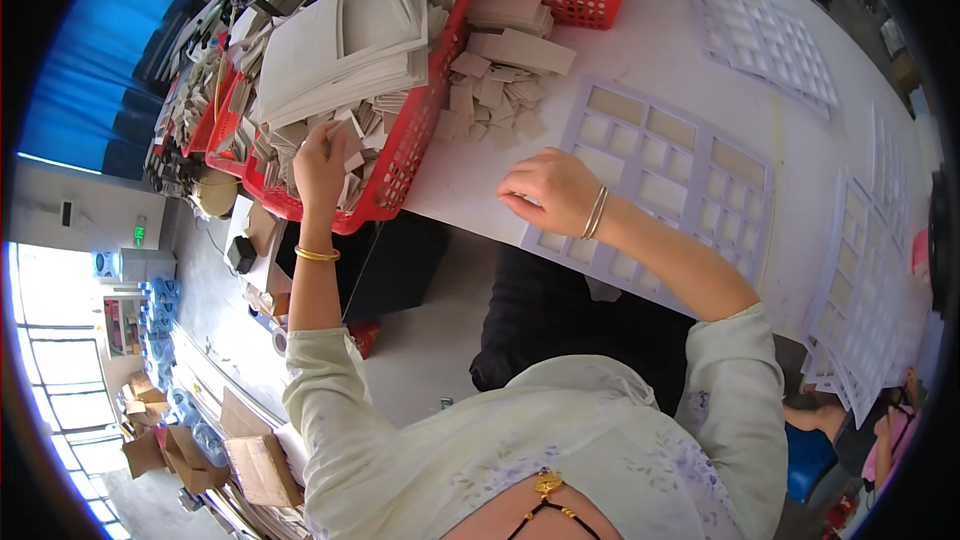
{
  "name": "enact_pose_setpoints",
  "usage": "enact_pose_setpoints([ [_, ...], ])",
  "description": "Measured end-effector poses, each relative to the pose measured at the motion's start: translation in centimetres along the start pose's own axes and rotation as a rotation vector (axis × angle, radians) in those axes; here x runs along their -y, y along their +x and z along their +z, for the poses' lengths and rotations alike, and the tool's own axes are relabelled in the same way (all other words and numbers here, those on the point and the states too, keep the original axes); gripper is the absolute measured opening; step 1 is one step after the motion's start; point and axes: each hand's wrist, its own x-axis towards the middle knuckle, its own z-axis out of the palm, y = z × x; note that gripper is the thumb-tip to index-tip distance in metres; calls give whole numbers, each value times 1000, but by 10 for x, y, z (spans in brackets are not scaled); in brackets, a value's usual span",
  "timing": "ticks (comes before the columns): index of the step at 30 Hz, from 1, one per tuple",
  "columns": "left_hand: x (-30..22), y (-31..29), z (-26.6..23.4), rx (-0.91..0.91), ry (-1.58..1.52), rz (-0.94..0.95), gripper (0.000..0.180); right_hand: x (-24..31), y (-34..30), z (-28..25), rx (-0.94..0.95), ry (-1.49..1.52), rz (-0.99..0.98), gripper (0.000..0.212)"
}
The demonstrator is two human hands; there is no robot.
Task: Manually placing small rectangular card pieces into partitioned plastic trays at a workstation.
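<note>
At the red basket (408,152) of card pieces (374,127), the left hand (319,162) shows an indeterminable grip; beside the lattice panel (697,170), the right hand (550,192) curls loosely, grip likewise unclear.

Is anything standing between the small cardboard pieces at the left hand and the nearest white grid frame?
Yes: the red basket's perforated side wall separates the small cardboard pieces at the left hand from the white grid frame. The right hand also covers part of the frame's left edge.

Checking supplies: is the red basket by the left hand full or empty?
Full: card pieces crowd the basket, with larger sheets piled on top.
</note>
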Motion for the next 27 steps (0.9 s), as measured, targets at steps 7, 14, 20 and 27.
enact_pose_setpoints([
  [7, -67, -21, 6, 151, -747, -22, 14, 15, 8, 1, -251, 274, 281, 17],
  [14, -137, -64, 57, 668, -863, -120, 12, -1, -9, 8, -383, 343, 374, 17],
  [20, -161, -70, 110, 780, -1235, -245, 18, -42, -57, -7, -393, 606, 741, 11],
  [27, -170, -26, 206, 538, -867, 73, 27, -128, -100, -49, -532, 196, 847, 10],
])
